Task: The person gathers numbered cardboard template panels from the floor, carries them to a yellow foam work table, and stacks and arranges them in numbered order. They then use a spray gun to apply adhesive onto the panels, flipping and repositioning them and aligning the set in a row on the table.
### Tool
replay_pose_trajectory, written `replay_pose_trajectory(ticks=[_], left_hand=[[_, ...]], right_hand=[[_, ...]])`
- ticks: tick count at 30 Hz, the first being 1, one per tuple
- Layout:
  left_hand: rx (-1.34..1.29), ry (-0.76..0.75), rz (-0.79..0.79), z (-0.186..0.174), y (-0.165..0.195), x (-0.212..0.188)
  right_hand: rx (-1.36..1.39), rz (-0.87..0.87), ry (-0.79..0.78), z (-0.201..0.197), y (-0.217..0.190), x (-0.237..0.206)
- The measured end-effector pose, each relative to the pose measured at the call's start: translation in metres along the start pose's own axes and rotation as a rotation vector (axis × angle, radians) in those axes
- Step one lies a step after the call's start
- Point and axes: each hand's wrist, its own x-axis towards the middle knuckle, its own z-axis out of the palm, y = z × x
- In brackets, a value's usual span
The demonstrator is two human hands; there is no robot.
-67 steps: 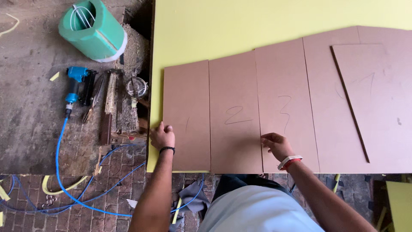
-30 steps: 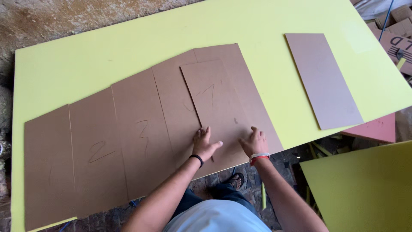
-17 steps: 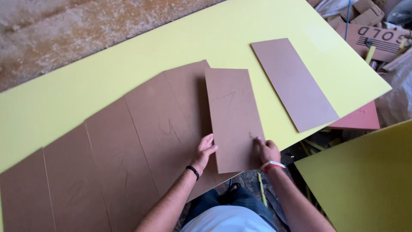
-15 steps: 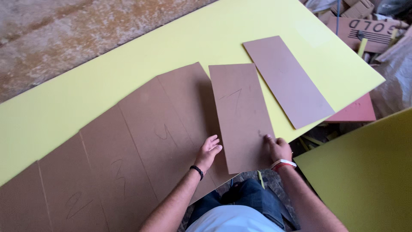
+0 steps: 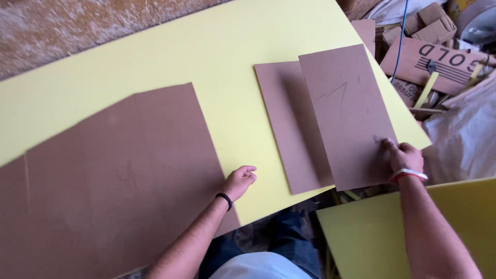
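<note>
Yellow board [image 5: 206,57]; right hand [image 5: 405,157] holds flat brown pencil-marked panel [image 5: 349,111]

You have one view only, from the camera on your head: it looks steeply down and forward over the yellow counter [image 5: 222,46], close enough that your forearms enter from the bottom edge, with clutter at the right.
</note>
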Motion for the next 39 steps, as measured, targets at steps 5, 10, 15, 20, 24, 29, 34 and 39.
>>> replay_pose_trajectory(ticks=[5,10,15,20,24,29,34,39], left_hand=[[0.048,0.048,-0.167,0.069,0.033,0.029],[0.174,0.11,-0.19,0.098,0.053,0.048],[0.327,0.059,-0.236,0.122,0.058,0.052],[0.319,0.074,-0.158,0.131,0.042,0.058],[0.319,0.03,-0.1,0.126,0.033,0.057],[0.387,0.072,-0.015,0.14,0.031,0.049],[0.416,-0.107,0.066,0.138,0.038,0.043],[0.473,-0.19,0.131,0.136,0.052,0.024]], right_hand=[[-0.261,-0.21,-0.024,0.002,0.017,0.122],[-0.165,-0.135,-0.141,0.037,0.036,0.151],[-0.301,-0.231,-0.1,0.036,0.032,0.145],[-0.37,-0.215,-0.105,0.033,0.023,0.144],[-0.347,-0.396,0.055,0.031,0.027,0.125],[0.013,-0.25,0.084,0.031,0.053,0.046],[0.141,-0.278,0.197,0.044,0.141,-0.104],[0.19,-0.014,0.34,0.063,0.249,-0.275]])
